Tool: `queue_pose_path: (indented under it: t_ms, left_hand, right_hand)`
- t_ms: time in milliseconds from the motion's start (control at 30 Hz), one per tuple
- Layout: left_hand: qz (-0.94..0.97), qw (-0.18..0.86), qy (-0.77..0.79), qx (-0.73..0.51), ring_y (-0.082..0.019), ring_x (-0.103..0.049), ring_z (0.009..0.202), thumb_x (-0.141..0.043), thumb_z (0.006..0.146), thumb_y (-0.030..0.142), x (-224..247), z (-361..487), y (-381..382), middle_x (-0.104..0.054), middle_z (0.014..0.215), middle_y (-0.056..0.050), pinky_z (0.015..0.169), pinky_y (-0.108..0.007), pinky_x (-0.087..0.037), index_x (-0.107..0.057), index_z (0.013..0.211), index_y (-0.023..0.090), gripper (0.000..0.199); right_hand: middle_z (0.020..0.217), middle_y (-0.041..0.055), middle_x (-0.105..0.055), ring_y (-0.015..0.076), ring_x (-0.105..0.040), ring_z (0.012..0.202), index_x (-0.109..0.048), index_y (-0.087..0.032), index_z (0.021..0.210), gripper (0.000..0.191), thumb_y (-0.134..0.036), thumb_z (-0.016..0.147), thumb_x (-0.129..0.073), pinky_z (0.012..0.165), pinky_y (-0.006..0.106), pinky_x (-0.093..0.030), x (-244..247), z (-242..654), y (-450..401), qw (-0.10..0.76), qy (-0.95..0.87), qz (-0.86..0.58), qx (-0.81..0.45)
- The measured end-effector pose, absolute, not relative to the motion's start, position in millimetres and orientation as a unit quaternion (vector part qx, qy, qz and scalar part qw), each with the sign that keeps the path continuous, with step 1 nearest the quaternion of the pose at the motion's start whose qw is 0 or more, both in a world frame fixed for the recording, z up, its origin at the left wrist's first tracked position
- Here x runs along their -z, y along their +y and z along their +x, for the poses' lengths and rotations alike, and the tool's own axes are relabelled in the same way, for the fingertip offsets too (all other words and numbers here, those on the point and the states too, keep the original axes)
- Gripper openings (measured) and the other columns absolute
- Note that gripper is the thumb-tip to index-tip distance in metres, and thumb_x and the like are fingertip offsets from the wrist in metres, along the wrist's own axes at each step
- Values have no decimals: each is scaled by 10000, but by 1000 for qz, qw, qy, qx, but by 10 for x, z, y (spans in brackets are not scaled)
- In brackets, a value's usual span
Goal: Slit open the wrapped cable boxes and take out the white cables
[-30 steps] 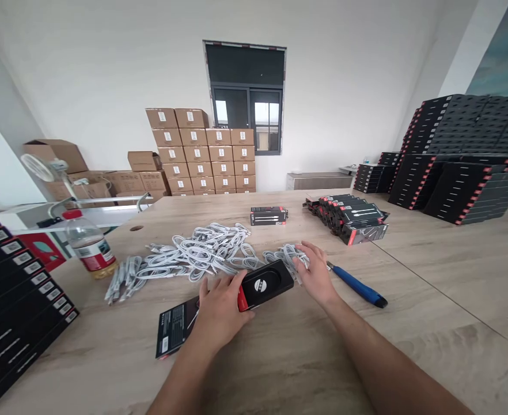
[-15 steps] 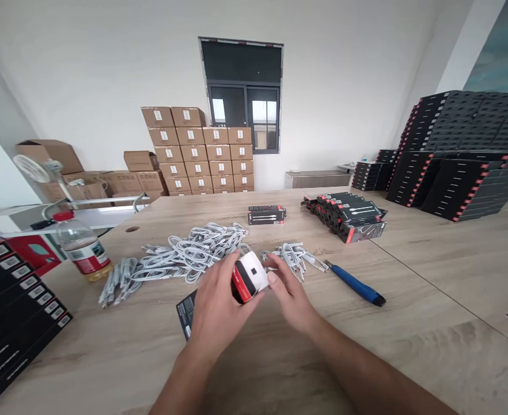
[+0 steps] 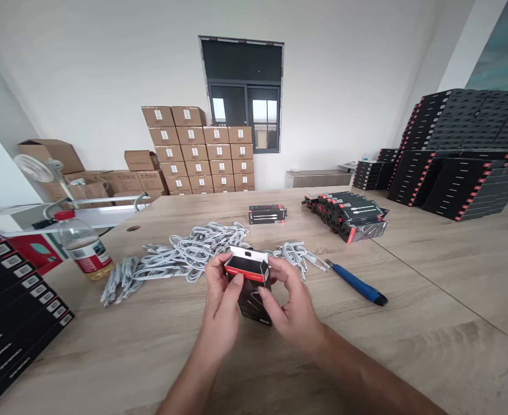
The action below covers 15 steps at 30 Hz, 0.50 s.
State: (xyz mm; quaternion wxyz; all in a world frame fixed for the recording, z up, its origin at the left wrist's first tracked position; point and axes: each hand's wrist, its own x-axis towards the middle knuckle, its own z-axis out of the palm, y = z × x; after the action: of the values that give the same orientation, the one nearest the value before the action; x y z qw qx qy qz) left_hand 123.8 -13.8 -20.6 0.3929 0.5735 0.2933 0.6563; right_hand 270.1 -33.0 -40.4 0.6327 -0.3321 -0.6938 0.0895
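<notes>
Between my two hands stands a small black and red cardboard box [image 3: 254,297], its top flap raised with the white inside facing me. My left hand [image 3: 223,297] grips its left side, thumb on the red band at the front. On the opposite side my right hand [image 3: 291,297] holds the box, thumb against the front panel. Behind the box and to its left lies a heap of grey-white coiled cables [image 3: 193,253]. A smaller bunch of cables [image 3: 295,256] is just beyond my right hand. The box's back is hidden.
A blue-handled utility knife [image 3: 357,282] lies to the right. Flattened black boxes [image 3: 349,213] are piled behind it, and two upright boxes [image 3: 266,215] stand mid-table. A drink bottle [image 3: 85,248] is at left, beside stacked black boxes [image 3: 16,305]. More black stacks [image 3: 457,184] rise at far right.
The box has turned from tilted, lying across my left hand, to upright facing me. Its white flap now stands open at the back, and my right hand has closed onto its side.
</notes>
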Motion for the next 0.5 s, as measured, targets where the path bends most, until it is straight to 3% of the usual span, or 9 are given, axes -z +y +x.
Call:
queue_pose_path:
  t_ms: [133, 300, 367, 500]
  left_hand:
    - [668, 256, 332, -615, -143, -594, 1086, -548, 996, 328, 171, 1101, -128, -614, 1168, -1, 911, -251, -473, -597, 1190, 315, 200]
    - [738, 79, 304, -597, -192, -570, 1241, -581, 965, 190, 129, 1007, -122, -610, 1286, -36, 1063, -342, -443, -658, 1132, 279, 204]
    - [743, 65, 286, -602, -203, -587, 1233, -606, 941, 151, 128, 1025, -139, -617, 1284, -45, 1060, -364, -464, -661, 1100, 269, 205]
    - [703, 152, 263, -643, -193, -638, 1155, -635, 914, 119, 117, 1073, -203, -653, 1187, -54, 966, -346, -535, -538, 1182, 278, 326]
  right_hand:
    - [1216, 74, -665, 217, -667, 1083, -492, -283, 1365, 446, -144, 943, -533, 932, 378, -564, 356, 2792, -301, 634, -703, -314, -73]
    - [1280, 80, -648, 229, -616, 1228, -627, -268, 1172, 262, -144, 947, -571, 1050, 398, -502, 260, 2852, -312, 643, -699, -310, -42]
    - [1319, 86, -640, 233, -614, 1247, -616, -265, 1126, 230, -131, 944, -577, 1061, 412, -496, 244, 2849, -321, 658, -685, -306, -58]
    - [1240, 64, -681, 208, -666, 1153, -528, -296, 1218, 339, -125, 934, -600, 990, 394, -539, 229, 2845, -342, 696, -647, -280, -139]
